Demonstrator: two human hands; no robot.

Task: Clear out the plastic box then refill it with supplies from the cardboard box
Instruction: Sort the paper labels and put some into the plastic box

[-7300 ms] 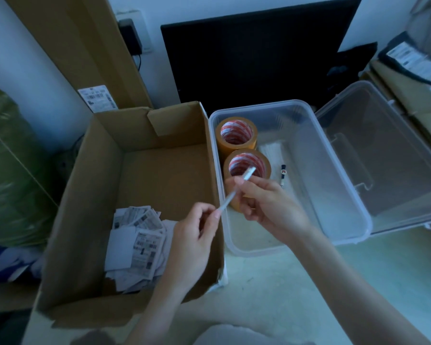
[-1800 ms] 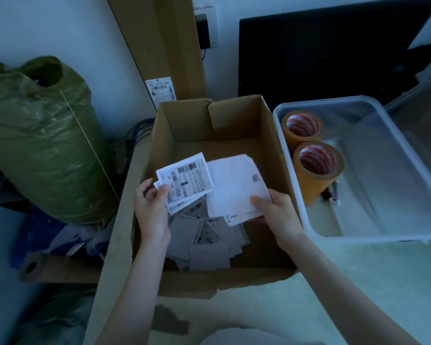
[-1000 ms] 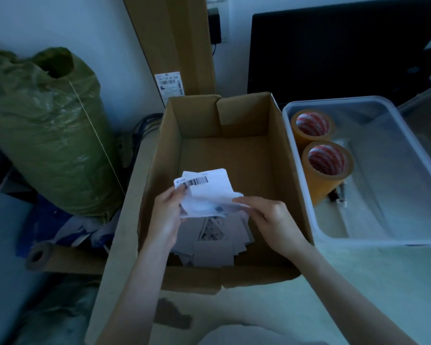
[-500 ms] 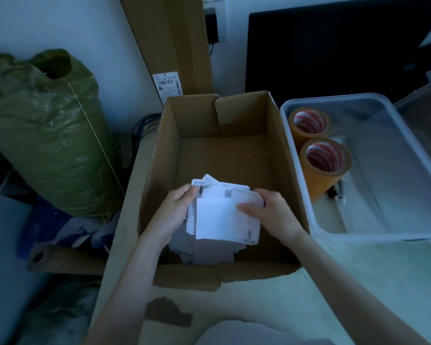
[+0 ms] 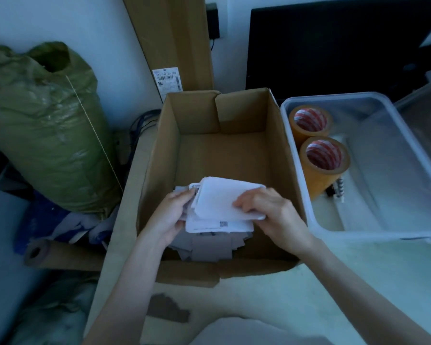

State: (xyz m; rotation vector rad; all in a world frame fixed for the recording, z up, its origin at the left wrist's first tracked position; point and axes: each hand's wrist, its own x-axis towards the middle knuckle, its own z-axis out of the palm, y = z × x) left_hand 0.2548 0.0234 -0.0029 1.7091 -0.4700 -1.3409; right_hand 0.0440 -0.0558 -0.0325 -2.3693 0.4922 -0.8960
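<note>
While my left hand (image 5: pixel 174 215) grips the paper stack (image 5: pixel 222 205) at its left edge, my right hand (image 5: pixel 266 210) pinches its right side. It sits between my palms, above loose slips inside the cardboard box (image 5: pixel 222 150), beside the plastic box (image 5: pixel 373 230).

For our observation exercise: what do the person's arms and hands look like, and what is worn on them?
Both forearms are bare as far as the picture shows: no sleeves, gloves, watch or rings in sight. The left hand and right hand have slim fingers. The light is dim.

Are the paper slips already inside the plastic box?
No, both hands grip the paper slips inside the cardboard box; the plastic box holds tape rolls.
</note>
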